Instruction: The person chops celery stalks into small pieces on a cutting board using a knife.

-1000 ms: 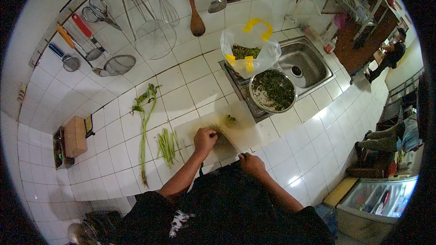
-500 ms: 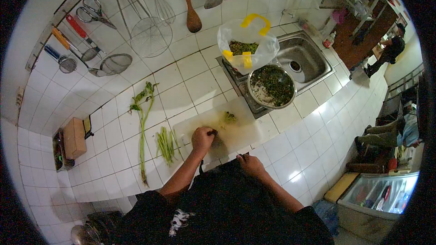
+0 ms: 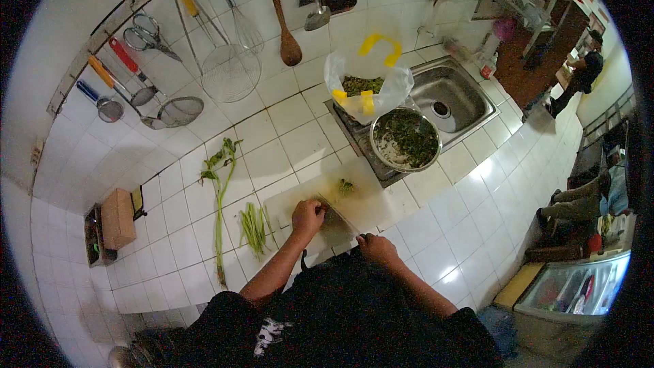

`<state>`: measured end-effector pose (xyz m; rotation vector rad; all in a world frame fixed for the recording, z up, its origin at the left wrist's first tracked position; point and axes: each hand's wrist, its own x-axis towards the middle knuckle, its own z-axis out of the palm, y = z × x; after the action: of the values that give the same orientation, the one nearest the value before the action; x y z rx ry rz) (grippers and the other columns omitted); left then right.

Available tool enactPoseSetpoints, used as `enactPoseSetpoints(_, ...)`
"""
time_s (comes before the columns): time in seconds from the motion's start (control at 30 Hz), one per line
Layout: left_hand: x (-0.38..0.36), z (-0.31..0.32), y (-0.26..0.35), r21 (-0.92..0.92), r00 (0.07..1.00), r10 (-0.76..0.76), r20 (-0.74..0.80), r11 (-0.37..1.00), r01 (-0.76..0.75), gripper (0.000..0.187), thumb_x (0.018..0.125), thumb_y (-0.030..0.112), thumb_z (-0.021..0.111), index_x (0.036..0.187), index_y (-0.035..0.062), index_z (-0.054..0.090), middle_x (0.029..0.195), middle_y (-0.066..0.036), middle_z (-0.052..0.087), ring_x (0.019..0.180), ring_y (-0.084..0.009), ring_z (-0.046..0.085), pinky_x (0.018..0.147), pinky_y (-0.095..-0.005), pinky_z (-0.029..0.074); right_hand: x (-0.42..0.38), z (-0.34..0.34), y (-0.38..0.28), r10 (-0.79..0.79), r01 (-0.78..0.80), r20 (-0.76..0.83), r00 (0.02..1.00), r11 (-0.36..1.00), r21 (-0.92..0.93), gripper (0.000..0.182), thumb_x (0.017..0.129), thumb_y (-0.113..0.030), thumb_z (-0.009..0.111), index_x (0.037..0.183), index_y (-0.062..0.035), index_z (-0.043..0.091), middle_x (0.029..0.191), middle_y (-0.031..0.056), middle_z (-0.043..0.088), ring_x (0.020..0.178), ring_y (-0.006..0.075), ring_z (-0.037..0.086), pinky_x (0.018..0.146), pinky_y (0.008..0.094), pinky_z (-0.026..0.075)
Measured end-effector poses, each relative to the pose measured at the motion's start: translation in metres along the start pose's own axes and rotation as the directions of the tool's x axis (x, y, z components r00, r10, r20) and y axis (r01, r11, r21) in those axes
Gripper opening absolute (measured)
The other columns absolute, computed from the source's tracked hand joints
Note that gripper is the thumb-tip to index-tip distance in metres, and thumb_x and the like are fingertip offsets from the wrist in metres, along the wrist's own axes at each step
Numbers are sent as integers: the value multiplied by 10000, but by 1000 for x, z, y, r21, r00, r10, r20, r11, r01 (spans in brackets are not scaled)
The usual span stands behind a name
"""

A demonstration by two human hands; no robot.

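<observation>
On the pale cutting board [image 3: 371, 197], my left hand [image 3: 308, 217] has its fingers curled together beside the knife blade; what they pinch is too small to make out. My right hand [image 3: 379, 249] is closed round the handle of a knife [image 3: 340, 216], whose blade slants up and left across the board to my left fingertips. A small heap of chopped greens [image 3: 345, 186] lies beyond the blade. Left of the board are cut green stalks [image 3: 253, 230] and a long leafy stem [image 3: 219, 211]. A metal bowl [image 3: 406, 139] of chopped greens stands behind the board.
A plastic bag [image 3: 368, 85] with yellow handles holds more greens beside the sink [image 3: 470, 99]. Utensils, among them a wooden spoon [image 3: 289, 48], hang on the tiled wall. A cardboard box [image 3: 118, 218] sits at far left. Other people [image 3: 587, 71] are at the right.
The view has shifted slightly, so the scene sits lower. The knife blade now shows clearly across the board against my left fingertips, where a dark bit showed before.
</observation>
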<state>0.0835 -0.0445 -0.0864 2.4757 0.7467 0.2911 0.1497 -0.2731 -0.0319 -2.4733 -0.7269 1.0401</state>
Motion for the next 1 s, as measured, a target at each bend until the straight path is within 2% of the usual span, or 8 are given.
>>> enactPoseSetpoints(0.13,7,17,1,9,998,39,-42,999,-38,190,720,154,693,876,45,684,869,-149,663,881,-347,607,768,-444,501,2,7,13,-17,19,-70,997,999,38,570,977,-485,350,1023,14,622,898,285,647,904,463,613,809,544,477)
enactPoseSetpoints(0.2,20,27,6,11,974,135,-184,991,-135,166,734,144,685,875,58,704,855,-142,676,844,-342,628,741,-434,509,0,8,12,-32,37,-100,994,998,55,567,978,-484,350,1027,13,618,894,289,645,903,467,611,804,544,477)
enactPoseSetpoints(0.3,27,18,21,-78,999,12,-37,997,-15,141,738,151,700,851,69,723,826,-134,686,770,-320,655,700,-420,518,-6,-5,12,-12,25,-118,993,994,111,559,981,-480,355,1022,15,610,896,291,642,904,470,607,799,542,476)
enactPoseSetpoints(0.5,14,-3,15,-252,994,-58,-89,967,34,167,757,220,750,836,74,732,808,-118,693,727,-254,677,684,-352,530,-16,-1,15,31,-17,-110,993,991,129,544,976,-478,371,1019,10,608,892,278,649,898,468,611,799,531,481)
enactPoseSetpoints(0.57,6,3,-7,-221,994,-40,-99,975,18,167,766,223,748,840,74,733,814,-116,694,735,-248,679,688,-344,531,-4,22,26,-69,80,-81,994,987,138,543,971,-481,380,1011,6,618,895,274,651,894,459,618,797,528,486)
enactPoseSetpoints(0.7,-11,1,-17,-260,996,-35,-80,965,13,178,777,234,749,847,72,732,807,-108,685,733,-237,672,681,-336,528,-6,18,10,-48,54,-62,997,995,87,579,971,-508,357,1009,6,620,924,279,653,910,452,626,813,544,490)
enactPoseSetpoints(0.83,-19,-1,-12,-251,998,-15,-69,968,-3,195,784,252,749,857,72,734,774,-103,672,693,-226,657,641,-337,519,2,2,9,9,8,-207,978,996,84,558,959,-510,400,975,-2,631,886,254,663,855,445,639,766,539,506)
enactPoseSetpoints(1.0,-15,0,6,-186,990,-53,-131,982,28,342,728,348,796,850,58,662,824,-107,605,849,-276,594,775,-382,474,-6,-24,11,-18,17,-214,977,1000,-7,494,943,-495,446,965,-45,649,856,195,681,832,391,654,721,511,508)
